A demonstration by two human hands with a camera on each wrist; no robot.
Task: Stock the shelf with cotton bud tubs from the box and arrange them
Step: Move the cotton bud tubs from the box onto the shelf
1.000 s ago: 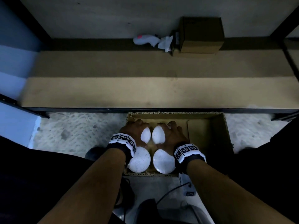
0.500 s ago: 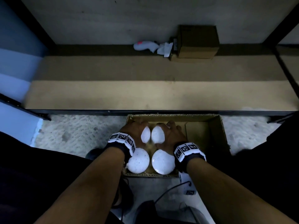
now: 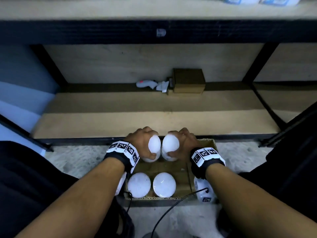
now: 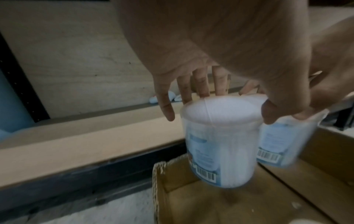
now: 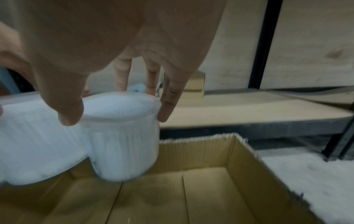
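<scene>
Both tubs came up out of the box (image 3: pixel 208 143) since a second back, left hand (image 3: pixel 139 143) clamped round one tub's (image 3: pixel 153 148) lid rim, right hand (image 3: pixel 186 143) round the other tub (image 3: pixel 169 147), near the shelf (image 3: pixel 103 124); looked light, slick plastic.

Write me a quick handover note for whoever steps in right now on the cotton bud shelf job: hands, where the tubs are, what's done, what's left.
Left hand: grips one tub by its lid, lifted clear of the box floor.
Right hand: grips a second tub the same way, close beside the first.
Cardboard box sits on the floor in front of the shelf; two more tubs stand in its near end.
Lower shelf: no tubs on it yet; a small brown box and a white item at the back.
Done: two tubs picked up.
Left: place both, fetch the other two, arrange them.
</scene>
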